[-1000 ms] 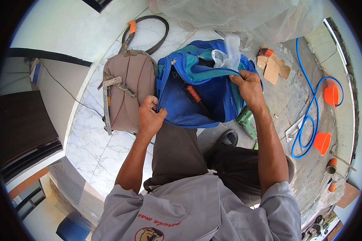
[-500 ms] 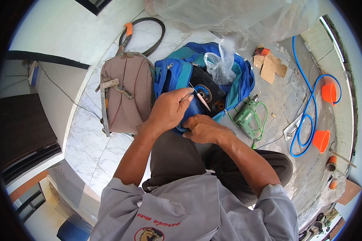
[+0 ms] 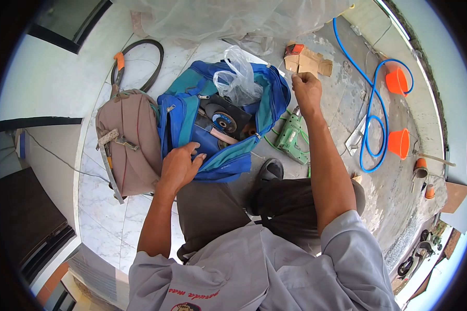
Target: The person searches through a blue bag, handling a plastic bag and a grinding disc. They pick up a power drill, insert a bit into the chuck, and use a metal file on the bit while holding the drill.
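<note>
on the tiled floor in front of my knees, the blue bag (image 3: 220,129) lies open, mouth gaping toward twelve o'clock. my left hand (image 3: 180,167) rests on its near rim at about seven o'clock, fingers curled loosely over the fabric — a light grip on the edge, not a fist. my right hand (image 3: 306,89) is raised off the bag's two o'clock corner, closed with fingertips pinched together; i cannot tell what, if anything, it pinches. inside the bag i see a grinding disc (image 3: 224,123) and a clear plastic bag (image 3: 237,80). a brown backpack (image 3: 128,141) touches the bag at nine o'clock — a green drill (image 3: 289,139) lies just beside it at three.
</note>
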`<state>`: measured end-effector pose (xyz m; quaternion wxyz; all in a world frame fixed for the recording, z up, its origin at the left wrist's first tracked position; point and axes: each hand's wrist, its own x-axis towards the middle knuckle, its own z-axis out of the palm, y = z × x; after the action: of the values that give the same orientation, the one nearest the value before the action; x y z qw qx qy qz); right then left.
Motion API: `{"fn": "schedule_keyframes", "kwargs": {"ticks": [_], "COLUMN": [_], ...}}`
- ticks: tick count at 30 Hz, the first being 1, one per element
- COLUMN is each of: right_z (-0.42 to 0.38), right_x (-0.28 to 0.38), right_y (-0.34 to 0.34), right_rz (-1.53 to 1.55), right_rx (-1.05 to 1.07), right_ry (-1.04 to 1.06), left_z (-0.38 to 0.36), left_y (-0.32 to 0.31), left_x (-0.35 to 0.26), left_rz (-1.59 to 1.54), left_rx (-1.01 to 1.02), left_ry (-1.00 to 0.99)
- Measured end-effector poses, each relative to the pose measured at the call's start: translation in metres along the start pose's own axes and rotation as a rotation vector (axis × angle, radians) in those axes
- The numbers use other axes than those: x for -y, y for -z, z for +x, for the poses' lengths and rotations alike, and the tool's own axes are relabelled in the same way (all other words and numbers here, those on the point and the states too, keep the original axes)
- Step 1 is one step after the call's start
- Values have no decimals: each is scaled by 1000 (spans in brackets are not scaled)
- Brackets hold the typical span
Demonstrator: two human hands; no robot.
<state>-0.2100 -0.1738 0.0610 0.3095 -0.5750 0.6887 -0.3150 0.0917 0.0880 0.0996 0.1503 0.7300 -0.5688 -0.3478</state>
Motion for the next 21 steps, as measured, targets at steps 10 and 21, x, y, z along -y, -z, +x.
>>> {"fn": "schedule_keyframes", "kwargs": {"ticks": [10, 21], "right_z": [-75, -87], "right_x": [-210, -102], "right_y": [-58, -29], "right_rz": [-499, -106], "right_rx": [33, -230], "right_ry": [-589, -302], "left_z": [-32, -13], "left_y": [34, 26], "left_x": [8, -24], "left_rz": [-858, -1058], "left_rx": [-46, -99], "left_ry": [264, 53]}}
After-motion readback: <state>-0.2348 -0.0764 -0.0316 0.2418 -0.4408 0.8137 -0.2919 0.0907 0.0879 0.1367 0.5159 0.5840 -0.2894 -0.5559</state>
